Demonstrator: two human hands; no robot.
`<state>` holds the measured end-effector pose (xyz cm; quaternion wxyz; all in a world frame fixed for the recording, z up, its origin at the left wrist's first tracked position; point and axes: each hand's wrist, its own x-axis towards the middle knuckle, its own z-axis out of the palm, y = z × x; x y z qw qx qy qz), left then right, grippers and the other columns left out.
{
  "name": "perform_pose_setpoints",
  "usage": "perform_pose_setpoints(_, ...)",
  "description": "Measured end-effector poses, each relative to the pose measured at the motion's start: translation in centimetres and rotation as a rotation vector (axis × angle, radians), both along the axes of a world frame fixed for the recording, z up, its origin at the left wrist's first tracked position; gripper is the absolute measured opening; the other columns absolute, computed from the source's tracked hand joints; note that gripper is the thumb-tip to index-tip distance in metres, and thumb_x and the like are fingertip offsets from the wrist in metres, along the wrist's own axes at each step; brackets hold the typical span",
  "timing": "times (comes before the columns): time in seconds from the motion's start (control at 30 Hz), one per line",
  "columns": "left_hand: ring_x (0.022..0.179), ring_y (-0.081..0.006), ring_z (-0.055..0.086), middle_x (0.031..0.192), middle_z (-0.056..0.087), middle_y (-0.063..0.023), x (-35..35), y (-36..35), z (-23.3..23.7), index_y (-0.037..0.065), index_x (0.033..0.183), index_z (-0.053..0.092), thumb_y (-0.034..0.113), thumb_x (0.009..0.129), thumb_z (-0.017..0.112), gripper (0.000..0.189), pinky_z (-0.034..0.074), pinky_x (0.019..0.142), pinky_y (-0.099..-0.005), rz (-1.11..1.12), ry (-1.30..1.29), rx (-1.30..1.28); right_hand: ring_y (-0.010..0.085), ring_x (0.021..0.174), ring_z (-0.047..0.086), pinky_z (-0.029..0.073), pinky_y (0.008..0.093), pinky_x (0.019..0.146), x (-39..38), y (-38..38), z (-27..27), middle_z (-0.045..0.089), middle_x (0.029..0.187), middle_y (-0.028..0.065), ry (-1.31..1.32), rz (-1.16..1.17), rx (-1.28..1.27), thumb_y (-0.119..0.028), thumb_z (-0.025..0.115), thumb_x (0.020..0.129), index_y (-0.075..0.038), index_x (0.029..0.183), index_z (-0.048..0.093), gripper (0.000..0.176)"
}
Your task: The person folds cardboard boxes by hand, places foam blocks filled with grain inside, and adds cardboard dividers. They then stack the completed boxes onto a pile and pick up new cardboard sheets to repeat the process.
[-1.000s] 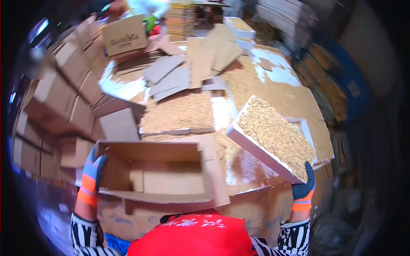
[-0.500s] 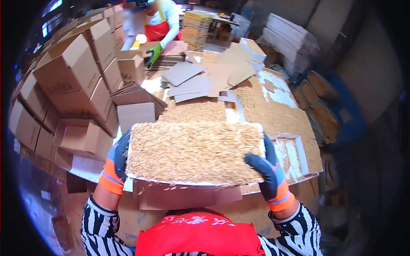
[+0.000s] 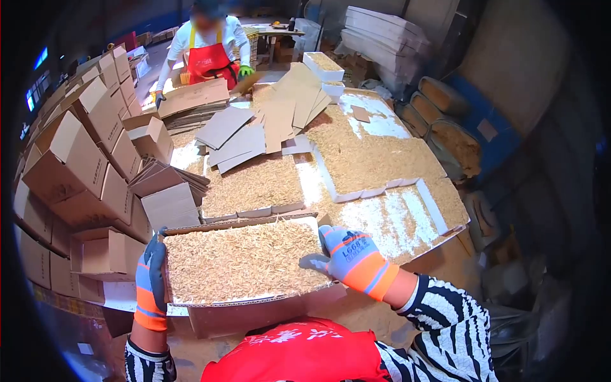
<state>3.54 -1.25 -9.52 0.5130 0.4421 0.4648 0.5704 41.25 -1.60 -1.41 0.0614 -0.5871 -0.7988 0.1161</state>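
Observation:
A shallow white tray (image 3: 242, 261) full of straw-coloured husks sits within an open cardboard box (image 3: 254, 315), whose edges show along its far and near sides. My left hand (image 3: 151, 277), in a grey and orange work glove, is closed around the left end of the box; its fingertips are partly hidden. My right hand (image 3: 356, 254), gloved alike, grips the right end, with the thumb over the husks and the fingers along the end. Whether these fingers also hold the box wall is hidden.
Filled trays (image 3: 375, 159) cover much of the table. Loose cardboard sheets (image 3: 235, 137) lie across them. Stacked open cartons (image 3: 76, 159) line the left side. Across the table stands a co-worker (image 3: 210, 57) in a red apron, beside a cardboard stack (image 3: 194, 105). Bulging sacks (image 3: 455, 143) stand right.
The tray has moved left and down, and cardboard edges now frame it. My right hand has shifted left with it. The view has turned to the right, and the co-worker has straightened up.

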Motion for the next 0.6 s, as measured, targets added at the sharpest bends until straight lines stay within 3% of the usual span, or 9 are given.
perform_pose_setpoints(0.07,0.113,-0.0163,0.052,0.125,0.056,-0.0103,0.7,-0.1,0.9,-0.004,0.132,0.049,0.025,0.098,0.047,0.044,0.038,0.101,-0.0295,0.003,0.016,-0.018,0.0388,0.087,0.063,0.051,0.0426,0.076,0.7,-0.5,-1.5,0.06,0.108,0.0213,0.148,0.036,0.196,-0.055,0.063,0.082,0.003,0.108,0.054,0.064)
perform_pose_setpoints(0.1,0.113,-0.0166,0.052,0.125,0.056,-0.0108,1.1,0.0,1.3,-0.004,0.132,0.05,0.025,0.098,0.046,0.044,0.038,0.101,-0.0295,0.004,0.024,-0.025,0.0329,0.078,0.063,0.052,0.0374,0.071,0.7,-0.8,-2.3,0.057,0.113,0.0184,0.299,0.085,0.414,-0.035,0.073,0.081,0.002,0.117,0.052,0.056)
perform_pose_setpoints(0.2,0.112,-0.0176,0.053,0.124,0.058,-0.0122,0.3,0.0,0.4,-0.004,0.13,0.052,0.024,0.098,0.045,0.043,0.039,0.1,-0.0306,0.13,0.453,-0.005,0.0209,0.071,0.062,0.052,0.03,0.066,1.4,0.1,-2.0,0.055,0.115,0.0166,0.694,0.07,0.276,-0.015,0.075,0.08,-0.001,0.123,0.052,0.051)
perform_pose_setpoints(0.23,0.11,-0.0185,0.055,0.121,0.059,-0.0127,0.2,0.1,0.4,-0.004,0.129,0.053,0.022,0.098,0.044,0.041,0.041,0.099,-0.0313,0.112,0.345,-0.049,0.011,0.069,0.059,0.051,0.0252,0.063,2.8,1.1,-3.0,0.057,0.115,0.0134,0.952,-0.007,0.176,-0.004,0.073,0.079,-0.003,0.123,0.052,0.049)
perform_pose_setpoints(0.33,0.108,-0.0189,0.056,0.12,0.061,-0.0126,1.2,0.3,2.2,-0.003,0.127,0.054,0.022,0.098,0.044,0.04,0.042,0.097,-0.0313,0.073,0.303,-0.116,0.0163,0.087,0.063,0.056,0.0302,0.074,8.1,7.5,-10.5,0.059,0.113,0.0125,1.515,-0.43,0.008,0.0,0.055,0.088,0.001,0.127,0.048,0.04)
perform_pose_setpoints(0.4,0.107,-0.0188,0.057,0.119,0.061,-0.0121,1.8,0.5,2.6,-0.002,0.127,0.055,0.023,0.098,0.044,0.04,0.044,0.096,-0.0308,0.134,0.425,-0.082,0.0209,0.09,0.063,0.056,0.032,0.079,13.4,13.5,-21.3,0.06,0.11,0.0129,1.855,-0.755,-0.075,-0.005,0.057,0.09,0.002,0.129,0.047,0.041)
perform_pose_setpoints(0.47,0.107,-0.0186,0.057,0.118,0.061,-0.0121,1.2,0.4,2.1,-0.002,0.127,0.055,0.024,0.098,0.044,0.04,0.044,0.096,-0.0309,0.171,0.462,-0.113,0.0266,0.094,0.064,0.054,0.0351,0.075,17.7,17.2,-29.3,0.063,0.101,0.018,0.548,-0.436,0.274,-0.006,0.062,0.083,0.001,0.138,0.037,0.061)
perform_pose_setpoints(0.53,0.11,-0.0186,0.056,0.12,0.061,-0.0119,2.4,0.3,3.2,-0.002,0.127,0.055,0.024,0.098,0.044,0.041,0.042,0.098,-0.0317,0.163,0.445,-0.146,0.0267,0.091,0.064,0.052,0.0363,0.074,19.3,21.9,-35.2,0.064,0.103,0.0167,0.493,-0.573,0.097,-0.011,0.066,0.08,-0.003,0.142,0.036,0.069)
perform_pose_setpoints(0.6,0.111,-0.0189,0.056,0.121,0.06,-0.0116,2.3,0.3,3.1,-0.002,0.127,0.055,0.024,0.098,0.044,0.041,0.042,0.099,-0.0322,0.189,0.56,-0.124,0.0258,0.119,0.05,0.041,0.0347,0.097,20.2,28.1,-46.8,0.048,0.137,0.0141,2.329,-0.734,-0.19,-0.021,0.054,0.091,-0.032,0.145,0.035,0.058)
